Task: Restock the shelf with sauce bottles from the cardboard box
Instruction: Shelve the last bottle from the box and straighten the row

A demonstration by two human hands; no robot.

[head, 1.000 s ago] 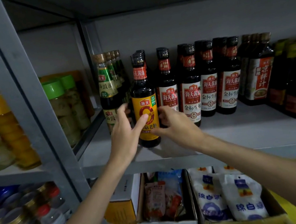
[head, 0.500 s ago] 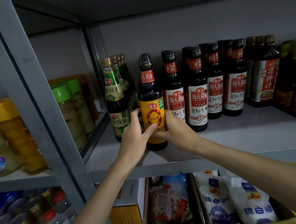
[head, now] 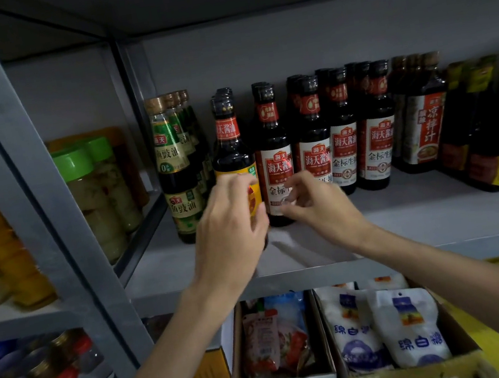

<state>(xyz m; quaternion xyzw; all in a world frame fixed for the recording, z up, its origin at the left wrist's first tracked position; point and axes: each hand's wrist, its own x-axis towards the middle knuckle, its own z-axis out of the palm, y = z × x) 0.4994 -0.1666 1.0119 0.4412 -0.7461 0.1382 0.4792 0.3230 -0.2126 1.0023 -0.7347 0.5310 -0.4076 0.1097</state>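
Left hand: curled against the yellow-label sauce bottle, likely to steady it; grip or mere touch, I cannot tell.
Right hand: loosely curled, empty, just right of it.
Bottle: upright near the shelf front, between green-label bottles and red-label bottles, heading its own row.

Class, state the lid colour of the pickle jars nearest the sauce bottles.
Green jar lids, shown best in the head view.

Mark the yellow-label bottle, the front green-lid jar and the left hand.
yellow-label bottle [head: 233, 158], head view, dark shoulder above the label.
green-lid jar [head: 73, 163], head view, its lid.
left hand [head: 231, 227], head view, back of the hand.
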